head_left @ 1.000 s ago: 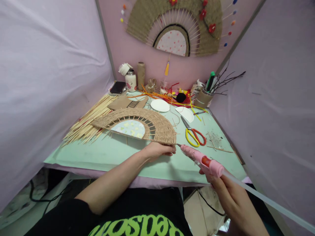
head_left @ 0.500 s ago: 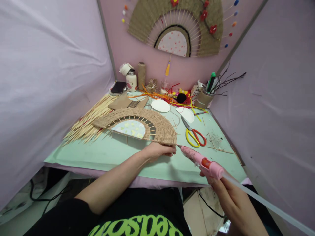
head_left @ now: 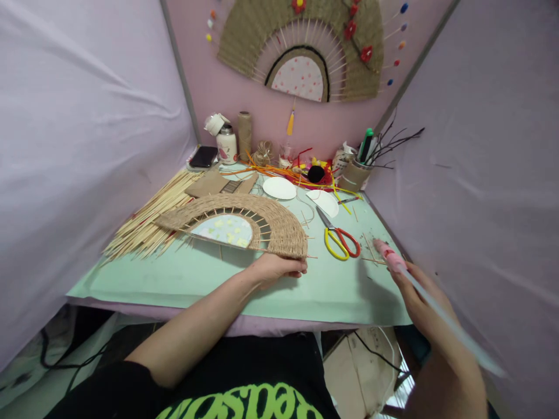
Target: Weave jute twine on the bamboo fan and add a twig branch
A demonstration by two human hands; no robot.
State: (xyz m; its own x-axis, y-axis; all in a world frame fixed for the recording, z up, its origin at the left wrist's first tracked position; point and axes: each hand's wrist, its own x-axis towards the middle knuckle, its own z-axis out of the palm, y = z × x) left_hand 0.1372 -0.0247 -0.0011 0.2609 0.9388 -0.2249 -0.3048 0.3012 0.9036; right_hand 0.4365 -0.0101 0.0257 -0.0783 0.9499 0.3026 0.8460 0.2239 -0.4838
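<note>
A woven twine fan (head_left: 283, 230) with thin wooden ribs and a pale blue, yellow-dotted half-round centre is tilted above the table. My left hand (head_left: 277, 270) grips its lower right corner, fingers closed beneath the edge. Off to the right, my right hand (head_left: 419, 285) is wrapped round a pink hot glue gun (head_left: 392, 257) with a long translucent glue stick (head_left: 449, 323) out of its back. The gun is blurred, and its tip points toward the table's right side, apart from the fan. Between fan and gun lie scissors (head_left: 343, 241) with yellow and red handles.
Bamboo sticks (head_left: 144, 224) lie in a heap at left, beside brown cardboard (head_left: 209, 183). White paper pieces (head_left: 279, 188), coloured stems and a holder (head_left: 356, 174) with pens and twigs are farther back. A larger decorated fan (head_left: 301, 52) hangs on the back wall.
My right hand has swung the glue gun away from the fan's right corner, toward the table's right edge. My left hand still holds the fan in about the same place.
</note>
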